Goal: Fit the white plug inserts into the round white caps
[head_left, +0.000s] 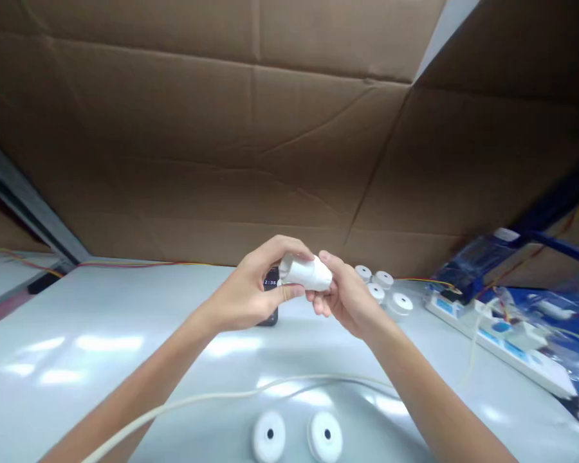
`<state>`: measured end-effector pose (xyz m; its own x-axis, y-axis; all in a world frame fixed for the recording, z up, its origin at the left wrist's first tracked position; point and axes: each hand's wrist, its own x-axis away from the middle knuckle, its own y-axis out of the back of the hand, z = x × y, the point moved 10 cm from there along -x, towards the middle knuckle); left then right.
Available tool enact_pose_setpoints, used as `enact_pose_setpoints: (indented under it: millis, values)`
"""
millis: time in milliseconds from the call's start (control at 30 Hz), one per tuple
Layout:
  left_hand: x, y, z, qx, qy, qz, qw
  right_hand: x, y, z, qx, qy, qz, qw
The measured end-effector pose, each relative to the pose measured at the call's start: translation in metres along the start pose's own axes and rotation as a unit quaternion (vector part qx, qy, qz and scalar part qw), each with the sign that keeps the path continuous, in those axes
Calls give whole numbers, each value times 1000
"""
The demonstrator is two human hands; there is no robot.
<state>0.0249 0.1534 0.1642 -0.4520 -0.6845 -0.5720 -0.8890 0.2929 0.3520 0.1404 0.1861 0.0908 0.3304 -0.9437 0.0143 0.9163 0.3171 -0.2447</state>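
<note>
A white hollow plastic cylinder [305,272] is held tilted above the table, its open end facing left. My left hand [265,283] grips the left part, thumb below and fingers over the top. At the other end my right hand [345,289] closes round the cylinder, with the thumb on its upper side and some fingers curled beneath. Behind my left hand lies a dark phone [271,283] with a clock on its screen, partly covered. Just beyond my right hand stand several round white caps [383,280] with dark centres.
Two more round white pieces, a left one [269,437] and a right one [325,437], sit at the front edge. A white cable [212,397] crosses the foreground. On the right are a power strip [502,344] and clear plastic bags [560,308]. Cardboard [197,141] walls the back.
</note>
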Motion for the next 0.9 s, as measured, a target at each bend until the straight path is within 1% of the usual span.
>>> enact_pose_setpoints:
  millis: [67,133,233,300,333,367,433,467,500,567,667,700,733,800,833,900]
  values:
    - [0,-1,6,42,22,-3,999,1,0,4,-13,22,-6,1000]
    - [-1,-2,15,68,61,-15,996,3,2,13,-13,64,-20,998]
    - [1,3,32,62,149,-58,985,5,7,20,10,100,-48,994]
    - [3,7,36,54,178,-74,980,5,9,22,29,109,-59,992]
    - [3,8,34,49,171,-66,982,5,10,22,33,109,-63,992]
    - [2,7,29,41,150,-51,987,4,11,22,37,106,-64,992]
    - [0,6,18,25,94,-21,995,4,13,22,43,101,-67,992]
    - [0,6,15,22,78,-17,997,4,14,22,47,100,-69,991]
    - [0,8,15,23,77,-26,996,4,15,24,54,101,-70,991]
    - [1,13,21,42,108,-61,991,4,17,27,64,108,-72,989]
    - [3,18,35,53,178,-127,974,5,20,32,79,118,-74,987]
    - [4,19,38,50,197,-137,969,5,20,33,87,119,-72,987]
    - [5,18,41,47,213,-138,966,6,20,34,97,120,-68,986]
    - [6,14,45,48,236,-118,963,7,18,37,124,126,-56,983]
    - [6,12,46,56,238,-103,964,7,17,38,138,131,-50,980]
    - [5,10,42,82,217,-80,969,9,16,43,163,150,-43,974]
